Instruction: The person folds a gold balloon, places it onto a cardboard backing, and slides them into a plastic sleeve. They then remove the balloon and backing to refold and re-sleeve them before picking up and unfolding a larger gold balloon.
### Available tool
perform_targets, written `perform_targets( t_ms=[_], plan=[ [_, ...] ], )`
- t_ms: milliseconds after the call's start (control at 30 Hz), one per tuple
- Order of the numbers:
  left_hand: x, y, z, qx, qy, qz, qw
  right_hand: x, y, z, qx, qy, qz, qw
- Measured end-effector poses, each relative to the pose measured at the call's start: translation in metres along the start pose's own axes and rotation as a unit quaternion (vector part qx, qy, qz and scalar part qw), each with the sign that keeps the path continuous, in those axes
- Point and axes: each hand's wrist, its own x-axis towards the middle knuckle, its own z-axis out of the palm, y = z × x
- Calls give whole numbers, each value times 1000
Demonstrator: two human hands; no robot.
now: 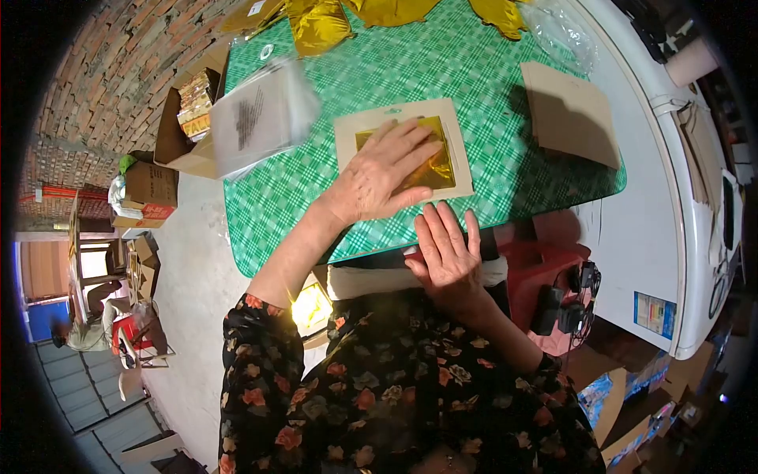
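Note:
My left hand [387, 170] lies palm down, fingers stretched, over a shiny gold foil piece [438, 170] on a beige card [347, 130]. It covers much of the foil. The card rests on a table with a green checked cloth [276, 225]. Just below the card, at the table's front edge, my right hand [448, 251] is turned palm up, fingers extended, with nothing seen in it. Left of the card is a stack of clear plastic sleeves [260, 114], its right side blurred. To the right lies another beige card [568, 114], partly in shadow.
Gold foil pieces [320, 28] and a clear plastic bag [560, 35] lie along the far edge. A white appliance [632, 229] borders the right side. Black adapters [564, 304] sit on a red stool [521, 268]. Cardboard boxes [150, 186] stand left; a person [91, 332] sits beyond.

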Motion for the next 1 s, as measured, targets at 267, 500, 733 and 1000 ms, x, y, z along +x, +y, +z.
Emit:
perform_targets(
  t_ms=[267,500,733,1000],
  plan=[
    [-3,-3,19,71,-24,-16,997,-3,4,-5,11,-8,-12,1000],
    [-3,-2,20,82,-31,-29,996,6,35,-42,-35,81,-28,996],
    [-4,-2,21,74,-27,-44,996,12,57,-47,-63,31,-18,997],
    [-4,-2,22,76,-22,-42,996,18,66,-55,-16,12,4,1000]
  ],
)
